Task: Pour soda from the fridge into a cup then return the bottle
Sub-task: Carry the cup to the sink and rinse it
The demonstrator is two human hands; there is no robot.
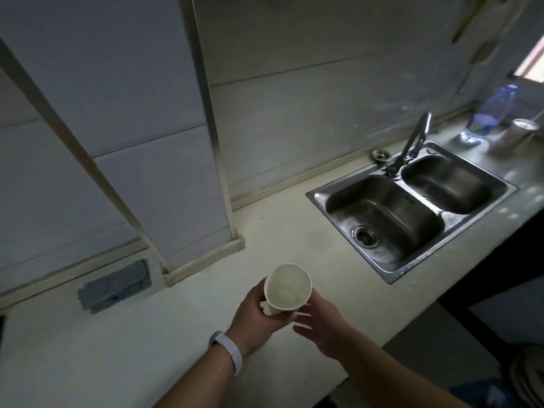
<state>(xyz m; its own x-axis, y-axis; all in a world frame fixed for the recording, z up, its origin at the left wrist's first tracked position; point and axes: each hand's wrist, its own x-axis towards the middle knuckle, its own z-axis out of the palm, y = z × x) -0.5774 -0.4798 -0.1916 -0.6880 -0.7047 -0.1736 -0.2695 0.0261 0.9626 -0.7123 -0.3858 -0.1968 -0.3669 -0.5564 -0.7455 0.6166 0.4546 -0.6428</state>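
An empty white paper cup is held just above the pale countertop, tilted so its mouth faces the camera. My left hand, with a white band on the wrist, grips the cup's lower part from the left. My right hand touches the cup's base from the right, fingers curled around it. No soda bottle and no fridge show in this view.
A double steel sink with a tap is set into the counter at the right. A clear plastic bottle and a can stand in the far right corner. A grey patch lies by the wall.
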